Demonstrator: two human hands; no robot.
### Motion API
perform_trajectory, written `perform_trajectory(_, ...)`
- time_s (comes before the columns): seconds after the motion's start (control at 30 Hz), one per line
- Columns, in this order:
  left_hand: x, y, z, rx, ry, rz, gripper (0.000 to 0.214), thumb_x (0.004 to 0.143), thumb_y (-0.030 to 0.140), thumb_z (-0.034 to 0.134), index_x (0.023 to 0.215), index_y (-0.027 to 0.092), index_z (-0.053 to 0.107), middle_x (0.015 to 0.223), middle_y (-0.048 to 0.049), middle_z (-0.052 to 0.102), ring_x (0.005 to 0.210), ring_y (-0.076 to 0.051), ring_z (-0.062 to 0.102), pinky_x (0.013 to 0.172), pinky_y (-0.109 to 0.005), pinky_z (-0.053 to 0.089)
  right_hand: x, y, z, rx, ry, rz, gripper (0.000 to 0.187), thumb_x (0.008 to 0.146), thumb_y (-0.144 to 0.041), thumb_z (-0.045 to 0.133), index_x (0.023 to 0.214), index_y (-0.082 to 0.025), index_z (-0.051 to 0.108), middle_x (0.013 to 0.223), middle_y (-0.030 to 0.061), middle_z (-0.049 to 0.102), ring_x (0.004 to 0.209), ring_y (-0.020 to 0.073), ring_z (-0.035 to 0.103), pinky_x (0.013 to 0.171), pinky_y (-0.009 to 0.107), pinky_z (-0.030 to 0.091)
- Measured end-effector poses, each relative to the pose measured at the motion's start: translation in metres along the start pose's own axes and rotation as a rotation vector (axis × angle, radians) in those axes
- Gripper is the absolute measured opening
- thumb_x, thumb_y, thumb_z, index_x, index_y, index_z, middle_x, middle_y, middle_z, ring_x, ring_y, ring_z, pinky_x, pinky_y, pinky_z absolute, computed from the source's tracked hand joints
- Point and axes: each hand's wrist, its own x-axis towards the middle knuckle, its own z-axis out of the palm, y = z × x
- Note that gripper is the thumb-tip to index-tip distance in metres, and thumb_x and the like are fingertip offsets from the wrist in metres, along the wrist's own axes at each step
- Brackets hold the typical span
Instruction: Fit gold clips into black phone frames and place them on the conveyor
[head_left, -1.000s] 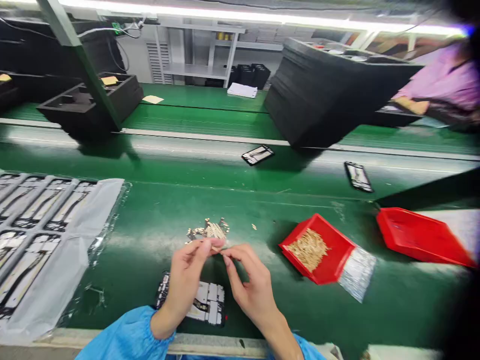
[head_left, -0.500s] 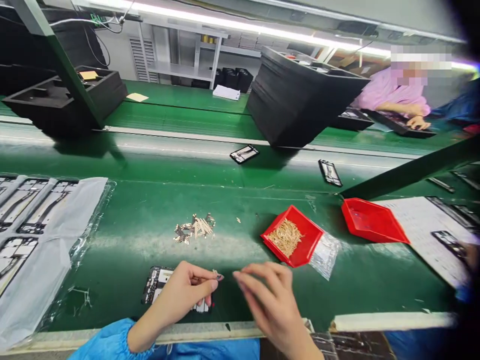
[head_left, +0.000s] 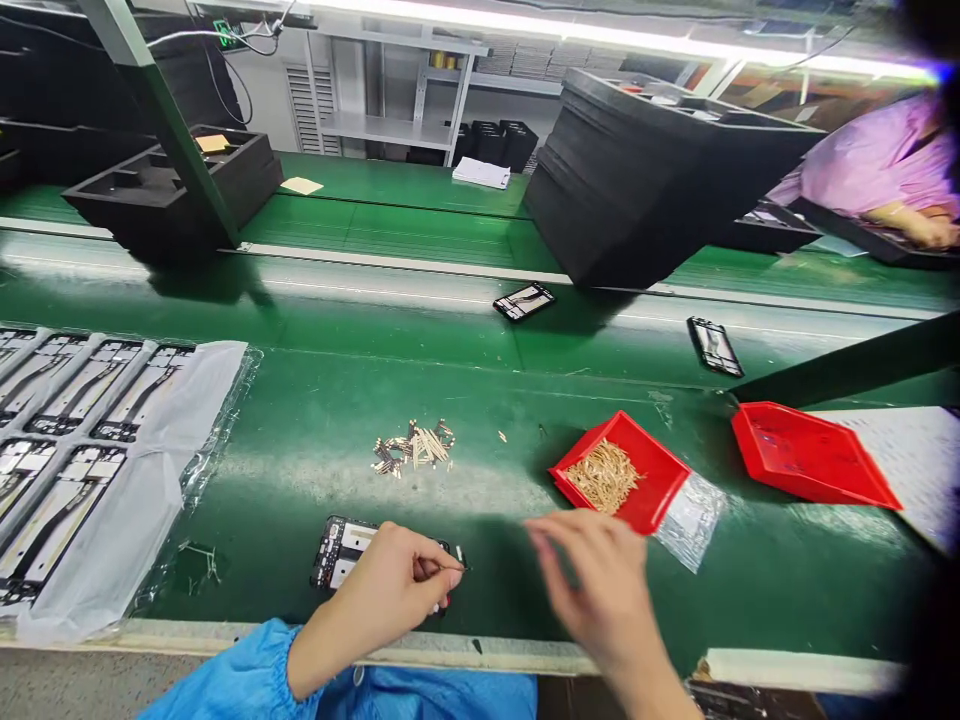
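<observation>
My left hand [head_left: 401, 590] is pinched on a tiny part held over a black and white phone frame [head_left: 341, 548] lying near the front edge of the green bench. My right hand [head_left: 600, 585] is blurred, fingers apart and empty, and hovers just below a red tray [head_left: 660, 478] of thin gold parts. A loose heap of gold parts [head_left: 416, 448] lies on the mat beyond the phone frame.
A plastic sheet with rows of phone frames [head_left: 67, 430] covers the left. A second red tray [head_left: 814, 465] sits right. Two phone frames [head_left: 523, 301] [head_left: 715, 346] lie on the belt. Stacked black trays [head_left: 645, 170] stand behind; a person in pink [head_left: 885, 160] works at far right.
My hands parted. The left dropped with its small part to the phone frame; the right swung right toward the red tray of gold parts.
</observation>
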Motion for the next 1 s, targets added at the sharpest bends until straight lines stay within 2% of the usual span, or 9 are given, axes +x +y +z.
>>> perform_trajectory(0.1, 0.004, -0.004, -0.006, -0.271, -0.036, -0.148, 0.034, 0.07, 0.046, 0.085, 0.078, 0.013, 0.079, 0.064, -0.0045, 0.075, 0.052, -0.015, 0.063, 0.054, -0.029, 0.053, -0.007, 0.04, -0.014, -0.306, 0.137, 0.206, 0.02, 0.102, -0.013, 0.065, 0.121, -0.017, 0.071, 0.104, 0.0146, 0.076, 0.097, 0.0301, 0.06, 0.084, 0.046, 0.039)
perform_trajectory(0.17, 0.005, -0.006, -0.01, -0.387, -0.091, -0.167, 0.042, 0.061, 0.048, 0.093, 0.076, 0.012, 0.077, 0.064, -0.0056, 0.077, 0.049, -0.014, 0.064, 0.05, -0.027, 0.053, -0.008, 0.043, -0.016, -0.313, 0.106, 0.194, 0.024, 0.102, -0.013, 0.064, 0.125, -0.018, 0.071, 0.111, 0.016, 0.076, 0.099, 0.0313, 0.061, 0.083, 0.046, 0.039)
perform_trajectory(0.33, 0.001, -0.011, -0.015, -0.476, -0.128, -0.196, 0.054, 0.054, 0.055, 0.1, 0.074, 0.011, 0.076, 0.064, -0.0065, 0.078, 0.048, -0.013, 0.068, 0.048, -0.024, 0.053, -0.002, -0.022, 0.006, 0.116, -0.091, -0.13, 0.031, 0.099, -0.007, 0.067, 0.126, -0.02, 0.071, 0.11, 0.0079, 0.078, 0.106, 0.0253, 0.059, 0.094, 0.043, 0.041)
perform_trajectory(0.53, -0.019, -0.018, -0.025, -0.461, -0.104, -0.207, 0.062, 0.062, 0.068, 0.094, 0.082, 0.013, 0.076, 0.066, -0.0049, 0.077, 0.049, -0.014, 0.065, 0.048, -0.027, 0.051, 0.009, -0.064, 0.036, 0.273, -0.148, -0.175, 0.026, 0.1, -0.006, 0.068, 0.121, -0.021, 0.071, 0.102, 0.0033, 0.078, 0.104, 0.0229, 0.057, 0.095, 0.042, 0.038)
perform_trajectory(0.63, -0.037, -0.027, -0.037, -0.134, 0.114, -0.042, 0.053, 0.087, 0.066, 0.076, 0.105, 0.016, 0.081, 0.074, -0.0051, 0.078, 0.061, -0.018, 0.066, 0.06, -0.034, 0.055, 0.016, -0.067, 0.052, 0.491, -0.239, 0.051, 0.015, 0.104, -0.012, 0.065, 0.111, -0.025, 0.069, 0.095, 0.0004, 0.073, 0.094, 0.0191, 0.058, 0.086, 0.037, 0.044)
perform_trajectory(0.73, -0.052, -0.044, -0.05, 0.444, 0.32, 0.295, 0.051, 0.093, 0.048, 0.08, 0.139, 0.027, 0.072, 0.121, -0.0101, 0.081, 0.112, -0.032, 0.07, 0.099, -0.055, 0.055, 0.021, -0.071, 0.066, 0.713, -0.407, 0.334, 0.014, 0.108, -0.022, 0.059, 0.096, -0.025, 0.065, 0.086, -0.0004, 0.064, 0.085, 0.0171, 0.058, 0.076, 0.033, 0.048)
perform_trajectory(0.8, -0.057, -0.055, -0.056, 0.706, 0.319, 0.391, 0.082, 0.084, 0.042, 0.091, 0.156, 0.033, 0.054, 0.15, -0.0104, 0.069, 0.137, -0.039, 0.058, 0.113, -0.063, 0.044, 0.023, -0.072, 0.071, 0.751, -0.496, 0.433, 0.019, 0.109, -0.028, 0.057, 0.091, -0.025, 0.065, 0.084, 0.0001, 0.062, 0.083, 0.018, 0.057, 0.075, 0.034, 0.048)
perform_trajectory(0.87, -0.059, -0.063, -0.058, 0.831, 0.294, 0.392, 0.101, 0.079, 0.041, 0.096, 0.163, 0.033, 0.041, 0.159, -0.0104, 0.063, 0.142, -0.04, 0.053, 0.113, -0.062, 0.041, 0.024, -0.071, 0.072, 0.752, -0.548, 0.48, 0.022, 0.108, -0.031, 0.056, 0.089, -0.024, 0.065, 0.084, 0.0008, 0.061, 0.082, 0.0193, 0.056, 0.075, 0.035, 0.047)
perform_trajectory(1.0, -0.058, -0.068, -0.057, 0.888, 0.307, 0.409, 0.102, 0.081, 0.045, 0.094, 0.164, 0.031, 0.037, 0.158, -0.0087, 0.064, 0.141, -0.036, 0.053, 0.112, -0.054, 0.036, 0.025, -0.068, 0.069, 0.766, -0.621, 0.509, 0.024, 0.108, -0.034, 0.056, 0.088, -0.024, 0.065, 0.084, 0.0016, 0.061, 0.084, 0.021, 0.055, 0.077, 0.037, 0.046)
